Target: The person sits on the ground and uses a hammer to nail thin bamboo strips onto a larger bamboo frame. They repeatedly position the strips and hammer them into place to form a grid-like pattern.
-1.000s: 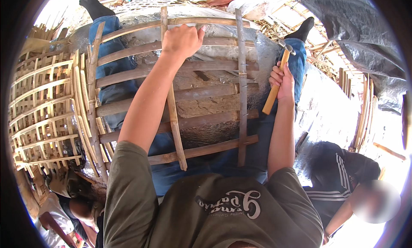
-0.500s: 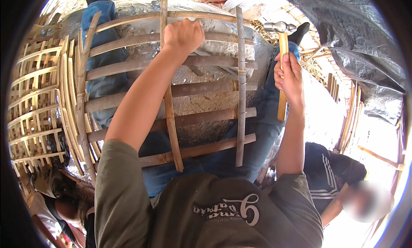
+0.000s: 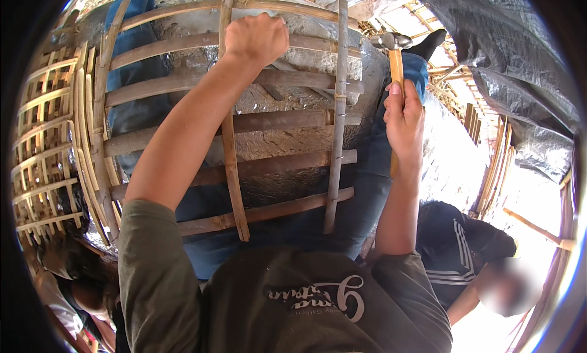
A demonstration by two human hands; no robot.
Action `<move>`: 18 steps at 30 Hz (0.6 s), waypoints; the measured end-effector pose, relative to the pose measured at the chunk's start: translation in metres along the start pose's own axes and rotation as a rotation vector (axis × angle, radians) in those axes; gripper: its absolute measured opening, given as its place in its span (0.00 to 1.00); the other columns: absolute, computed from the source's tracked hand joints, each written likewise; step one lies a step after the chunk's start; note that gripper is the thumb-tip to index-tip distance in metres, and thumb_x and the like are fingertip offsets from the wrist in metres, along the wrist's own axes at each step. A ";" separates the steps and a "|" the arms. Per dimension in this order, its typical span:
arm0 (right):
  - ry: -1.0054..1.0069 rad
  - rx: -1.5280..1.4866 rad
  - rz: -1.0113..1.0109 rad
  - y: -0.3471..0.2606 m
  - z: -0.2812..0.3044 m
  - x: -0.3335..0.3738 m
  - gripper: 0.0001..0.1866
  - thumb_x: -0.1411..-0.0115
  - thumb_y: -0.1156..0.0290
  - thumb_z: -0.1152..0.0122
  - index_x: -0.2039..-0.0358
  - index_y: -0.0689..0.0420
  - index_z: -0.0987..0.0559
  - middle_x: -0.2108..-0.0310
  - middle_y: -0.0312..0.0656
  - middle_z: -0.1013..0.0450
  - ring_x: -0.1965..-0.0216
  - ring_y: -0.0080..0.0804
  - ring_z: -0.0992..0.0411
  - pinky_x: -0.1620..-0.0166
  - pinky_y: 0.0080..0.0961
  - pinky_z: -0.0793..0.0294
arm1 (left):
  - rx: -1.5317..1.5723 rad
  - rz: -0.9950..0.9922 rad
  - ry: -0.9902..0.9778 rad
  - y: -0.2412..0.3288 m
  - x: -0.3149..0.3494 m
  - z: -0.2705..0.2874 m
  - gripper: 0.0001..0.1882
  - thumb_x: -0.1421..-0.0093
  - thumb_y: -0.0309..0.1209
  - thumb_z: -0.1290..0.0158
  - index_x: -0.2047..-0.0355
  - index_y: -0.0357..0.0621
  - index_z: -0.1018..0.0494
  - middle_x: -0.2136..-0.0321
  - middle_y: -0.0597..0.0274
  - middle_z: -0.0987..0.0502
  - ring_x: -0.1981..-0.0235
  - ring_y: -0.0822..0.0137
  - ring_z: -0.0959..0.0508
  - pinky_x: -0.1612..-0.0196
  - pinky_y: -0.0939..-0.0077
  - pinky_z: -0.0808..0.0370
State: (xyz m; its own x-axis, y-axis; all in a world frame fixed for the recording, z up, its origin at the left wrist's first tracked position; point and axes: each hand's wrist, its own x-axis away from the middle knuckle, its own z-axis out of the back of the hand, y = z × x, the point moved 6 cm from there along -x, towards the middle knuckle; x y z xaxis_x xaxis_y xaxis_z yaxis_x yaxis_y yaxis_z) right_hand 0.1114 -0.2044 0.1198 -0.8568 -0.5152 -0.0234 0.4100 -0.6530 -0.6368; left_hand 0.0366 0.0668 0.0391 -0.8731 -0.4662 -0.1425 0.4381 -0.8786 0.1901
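Observation:
A lattice of brown bamboo slats (image 3: 284, 121) lies across my outstretched legs, its long slats crossed by narrower upright strips. Near the top of its middle strip (image 3: 229, 151), my left hand (image 3: 255, 38) is closed in a fist around the bamboo; the fingertips are hidden. My right hand (image 3: 405, 114) grips a hammer (image 3: 397, 66) by its light wooden handle, thumb along the wood. The metal head points away from me, just right of the lattice's right strip (image 3: 340, 108) and apart from it. Small nails stick out along that strip.
More bamboo panels (image 3: 46, 151) stack at the left. Dark plastic sheeting (image 3: 520, 66) hangs at the right. A person in a dark striped top (image 3: 452, 243) sits close by my right side; another person (image 3: 67, 292) is at the lower left. Bamboo strips (image 3: 494, 163) lean at the right.
The lattice has shifted slightly left and up in view, my left fist staying on it. My right hand with the hammer has moved a little left, its handle now more upright.

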 end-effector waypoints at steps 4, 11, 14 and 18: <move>-0.046 0.112 0.035 -0.015 0.004 -0.003 0.16 0.27 0.61 0.52 0.65 0.62 0.28 0.78 0.49 0.28 0.78 0.45 0.27 0.70 0.39 0.30 | 0.000 -0.026 0.072 0.001 0.002 0.001 0.26 0.31 0.37 0.57 0.85 0.42 0.24 0.85 0.51 0.22 0.82 0.51 0.18 0.79 0.58 0.19; -0.060 0.115 0.046 -0.026 0.002 -0.005 0.16 0.27 0.61 0.51 0.64 0.63 0.28 0.77 0.52 0.27 0.76 0.51 0.26 0.71 0.41 0.31 | 0.016 -0.017 0.057 0.000 0.002 0.001 0.25 0.32 0.37 0.57 0.84 0.41 0.23 0.84 0.51 0.21 0.80 0.49 0.17 0.78 0.57 0.19; -0.060 0.213 0.096 -0.034 0.004 -0.010 0.15 0.27 0.62 0.51 0.63 0.62 0.28 0.76 0.54 0.26 0.74 0.56 0.25 0.70 0.44 0.31 | 0.043 -0.004 0.044 0.001 0.002 0.001 0.24 0.32 0.37 0.57 0.82 0.42 0.22 0.80 0.50 0.19 0.77 0.48 0.17 0.75 0.55 0.18; -0.129 0.441 0.150 -0.048 -0.002 -0.017 0.13 0.28 0.62 0.51 0.61 0.61 0.29 0.74 0.57 0.24 0.70 0.62 0.25 0.69 0.50 0.30 | 0.028 0.020 -0.057 0.005 0.002 -0.001 0.16 0.37 0.34 0.54 0.72 0.46 0.17 0.69 0.53 0.16 0.66 0.51 0.15 0.67 0.56 0.18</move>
State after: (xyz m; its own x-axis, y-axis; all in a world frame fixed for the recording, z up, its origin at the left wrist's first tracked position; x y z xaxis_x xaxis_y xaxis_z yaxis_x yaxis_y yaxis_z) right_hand 0.1058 -0.1632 0.1487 -0.7436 -0.6682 0.0234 0.6436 -0.7249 -0.2457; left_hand 0.0375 0.0618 0.0392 -0.8754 -0.4763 -0.0829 0.4501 -0.8655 0.2199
